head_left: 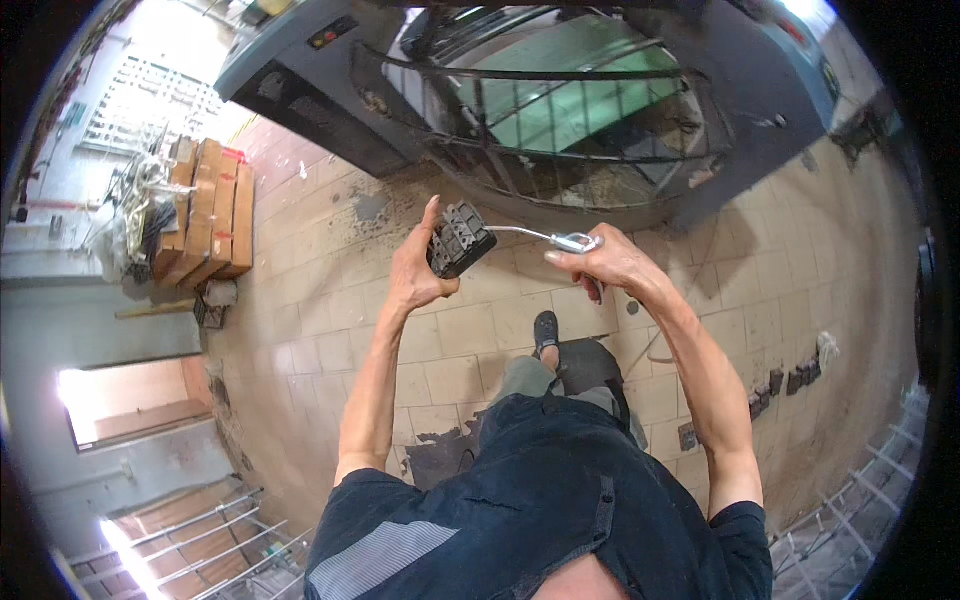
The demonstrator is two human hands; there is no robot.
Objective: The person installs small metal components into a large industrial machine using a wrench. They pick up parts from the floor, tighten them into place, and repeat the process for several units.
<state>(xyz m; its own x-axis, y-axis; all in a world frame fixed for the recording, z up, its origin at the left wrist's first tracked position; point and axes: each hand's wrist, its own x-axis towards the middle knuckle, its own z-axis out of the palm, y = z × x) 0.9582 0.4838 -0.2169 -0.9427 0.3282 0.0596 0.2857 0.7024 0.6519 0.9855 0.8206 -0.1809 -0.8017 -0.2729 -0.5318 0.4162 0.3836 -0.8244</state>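
Over tiles (330, 345), two hands (408, 272) (618, 262), one dark block (460, 242), one air gun (572, 242).

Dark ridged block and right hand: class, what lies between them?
In the head view, the thin nozzle of a silver air gun points from the right hand toward the dark ridged block, with tiled floor seen beyond it.

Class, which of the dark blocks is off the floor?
The block held in the left hand, near the tip of the metal nozzle gun; the other dark blocks lie on the tiled floor at right.
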